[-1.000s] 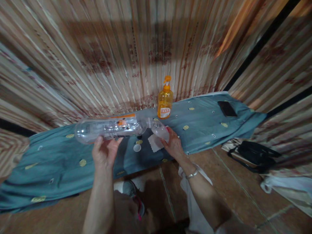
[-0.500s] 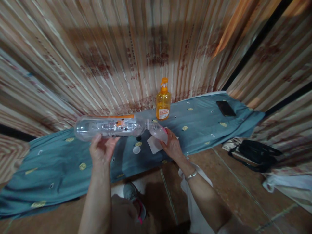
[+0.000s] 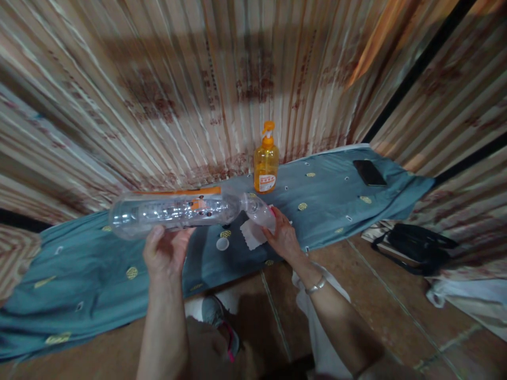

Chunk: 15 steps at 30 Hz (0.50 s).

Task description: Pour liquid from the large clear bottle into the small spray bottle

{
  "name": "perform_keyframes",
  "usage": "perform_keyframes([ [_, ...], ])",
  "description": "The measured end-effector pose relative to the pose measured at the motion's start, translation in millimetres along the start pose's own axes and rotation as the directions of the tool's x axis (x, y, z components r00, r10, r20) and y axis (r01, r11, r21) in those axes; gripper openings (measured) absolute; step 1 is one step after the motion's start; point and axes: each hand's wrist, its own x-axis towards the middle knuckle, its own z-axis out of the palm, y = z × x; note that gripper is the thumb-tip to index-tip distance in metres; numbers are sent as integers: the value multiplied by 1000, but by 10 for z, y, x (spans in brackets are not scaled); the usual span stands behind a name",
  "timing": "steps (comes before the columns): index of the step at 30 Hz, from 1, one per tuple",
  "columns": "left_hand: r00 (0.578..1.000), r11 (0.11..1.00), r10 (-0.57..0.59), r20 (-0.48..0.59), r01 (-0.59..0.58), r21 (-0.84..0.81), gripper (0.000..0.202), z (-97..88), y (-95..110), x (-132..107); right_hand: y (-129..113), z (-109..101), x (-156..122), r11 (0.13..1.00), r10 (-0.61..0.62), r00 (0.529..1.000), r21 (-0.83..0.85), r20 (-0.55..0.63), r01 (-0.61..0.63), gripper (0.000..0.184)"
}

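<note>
My left hand (image 3: 168,250) is closed around the underside of a large clear plastic bottle (image 3: 178,207) with an orange label, held almost level above the cloth. Its neck points right and meets the mouth of a small clear bottle (image 3: 259,214). My right hand (image 3: 283,237) grips that small bottle near its pink bottom end. Whether liquid passes between them I cannot tell. Below lie a white round cap (image 3: 222,244) and a white scallop-edged cloth or tissue (image 3: 252,235), partly behind my right hand.
An orange pump bottle (image 3: 266,166) stands at the back of the table, which a green patterned cloth (image 3: 99,287) covers. A dark phone (image 3: 369,172) lies at the right end. On the right, a black bag (image 3: 415,245) sits lower down. A striped curtain (image 3: 178,95) hangs behind.
The large bottle's base has dropped slightly and shifted left, so it tilts a little more. Both hands keep their hold, and the view has shifted slightly.
</note>
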Motion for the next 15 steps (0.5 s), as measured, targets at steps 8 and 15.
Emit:
perform_keyframes([
  [8,1000,999,25,0,-25,46,47,8,61,-82,-1,-31,-1,1000,-20,999,-6,25,20,67],
  [15,999,996,25,35,-28,85,53,9,100,-115,9,-10,-12,999,-35,999,-13,27,35,68],
])
